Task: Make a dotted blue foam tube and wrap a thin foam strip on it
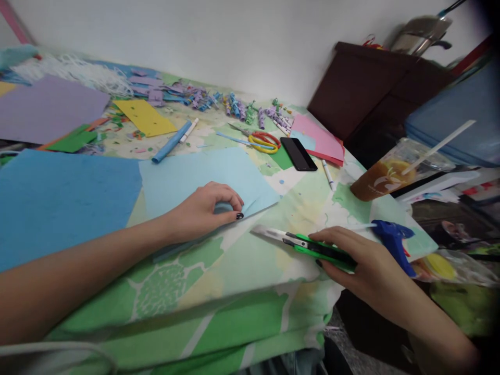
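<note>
My left hand (pixel 207 205) is closed at the front edge of a light blue sheet of paper (pixel 203 169), its fingers curled and the thumb drawn close to them. Part of the sheet lies hidden beneath the hand and forearm. Over on the right, my right hand (pixel 355 255) grips a green and black utility knife (pixel 318 250). Its metal blade is out and points left, toward the paper's front edge, apart from it.
Blue paper (pixel 66 203) lies left. Behind are a rolled blue tube (pixel 172 141), scissors (pixel 265 141), a phone (pixel 299 153) and several curled paper strips (pixel 234 107). A drink cup (pixel 385 174) and a blue glue gun (pixel 394 242) sit near the table's right edge.
</note>
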The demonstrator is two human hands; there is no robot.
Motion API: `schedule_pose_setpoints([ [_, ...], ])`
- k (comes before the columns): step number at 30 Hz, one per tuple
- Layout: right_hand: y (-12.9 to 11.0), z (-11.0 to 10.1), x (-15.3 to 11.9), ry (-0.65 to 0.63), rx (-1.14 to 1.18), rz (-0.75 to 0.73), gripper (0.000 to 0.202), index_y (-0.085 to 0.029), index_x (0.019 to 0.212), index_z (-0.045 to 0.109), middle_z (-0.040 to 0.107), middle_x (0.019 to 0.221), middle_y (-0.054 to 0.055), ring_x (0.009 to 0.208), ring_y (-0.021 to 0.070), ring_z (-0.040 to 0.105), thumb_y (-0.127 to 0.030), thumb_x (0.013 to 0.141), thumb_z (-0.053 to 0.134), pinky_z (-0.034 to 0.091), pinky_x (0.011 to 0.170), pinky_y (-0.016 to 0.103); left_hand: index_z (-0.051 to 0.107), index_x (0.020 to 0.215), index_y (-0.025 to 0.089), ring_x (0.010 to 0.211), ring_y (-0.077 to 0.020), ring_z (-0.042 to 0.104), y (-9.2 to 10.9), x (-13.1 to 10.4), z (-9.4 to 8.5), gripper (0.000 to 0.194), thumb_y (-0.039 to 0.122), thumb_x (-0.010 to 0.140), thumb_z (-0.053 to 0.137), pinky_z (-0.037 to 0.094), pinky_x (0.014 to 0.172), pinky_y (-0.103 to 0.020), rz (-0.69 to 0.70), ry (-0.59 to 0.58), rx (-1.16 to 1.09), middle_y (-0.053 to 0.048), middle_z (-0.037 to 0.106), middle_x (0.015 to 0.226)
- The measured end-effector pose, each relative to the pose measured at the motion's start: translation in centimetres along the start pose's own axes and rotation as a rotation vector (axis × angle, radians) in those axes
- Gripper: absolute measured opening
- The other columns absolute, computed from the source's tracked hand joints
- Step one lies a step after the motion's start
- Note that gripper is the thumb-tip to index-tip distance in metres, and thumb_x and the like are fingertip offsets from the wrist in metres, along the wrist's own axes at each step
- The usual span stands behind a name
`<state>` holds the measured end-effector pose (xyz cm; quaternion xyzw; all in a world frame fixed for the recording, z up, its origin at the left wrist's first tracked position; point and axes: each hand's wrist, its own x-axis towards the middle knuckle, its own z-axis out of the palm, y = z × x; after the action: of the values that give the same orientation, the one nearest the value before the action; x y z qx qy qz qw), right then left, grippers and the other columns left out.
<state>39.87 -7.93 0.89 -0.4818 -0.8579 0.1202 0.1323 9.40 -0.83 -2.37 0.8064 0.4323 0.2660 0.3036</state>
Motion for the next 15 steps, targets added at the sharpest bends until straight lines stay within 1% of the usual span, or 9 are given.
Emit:
schedule_pose_setpoints([
  [3,0.2,0.4,0.8,0.057,0.01,-0.017,0.035,-0.023,0.116,0.058,0.066,0.109,0.006,0.097,0.0197,0.064,-0.015,0.083,0.053,0.054,0.08,0.03,0.065,0.077,0.02,0.096,-0.0218,0.059,0.1,0.0,-0.1,0.016,0.031,0.079,0.054,0.043,0.091,-0.038,0.003,0.015,-0.023,-0.004,0.068,0.095],
  [6,0.2,0.6,1.7,0.066,-0.01,-0.026,0.042,-0.025,0.125,0.057,0.064,0.111,0.007,0.095,0.0197,0.064,-0.015,0.084,0.052,0.054,0.078,0.031,0.067,0.077,0.02,0.095,-0.021,0.06,0.3,0.0,-0.2,0.014,0.03,0.078,0.056,0.044,0.092,-0.037,0.026,0.006,-0.03,-0.004,0.069,0.095],
  [9,0.2,0.9,2.4,0.027,-0.026,-0.047,0.042,-0.025,0.127,0.058,0.063,0.107,0.008,0.088,0.0185,0.064,-0.017,0.087,0.051,0.053,0.073,0.03,0.068,0.078,0.021,0.097,-0.0212,0.061,0.3,-0.1,-0.2,0.013,0.028,0.078,0.058,0.043,0.094,-0.038,0.038,0.017,-0.022,-0.004,0.069,0.098],
  [11,0.2,1.1,2.7,0.008,-0.033,-0.065,0.04,-0.025,0.128,0.058,0.062,0.105,0.008,0.084,0.0174,0.064,-0.019,0.089,0.051,0.052,0.071,0.03,0.069,0.078,0.02,0.096,-0.0216,0.061,0.3,-0.1,-0.2,0.013,0.028,0.078,0.058,0.044,0.093,-0.038,0.032,0.026,-0.03,-0.004,0.069,0.098],
  [15,0.2,1.4,3.4,-0.094,-0.053,-0.107,0.043,-0.029,0.136,0.051,0.058,0.107,0.008,0.079,0.0143,0.062,-0.022,0.094,0.046,0.051,0.073,0.029,0.07,0.079,0.019,0.095,-0.0208,0.061,0.1,-0.1,-0.2,0.013,0.027,0.078,0.059,0.045,0.09,-0.035,0.04,0.016,-0.056,-0.005,0.068,0.098],
])
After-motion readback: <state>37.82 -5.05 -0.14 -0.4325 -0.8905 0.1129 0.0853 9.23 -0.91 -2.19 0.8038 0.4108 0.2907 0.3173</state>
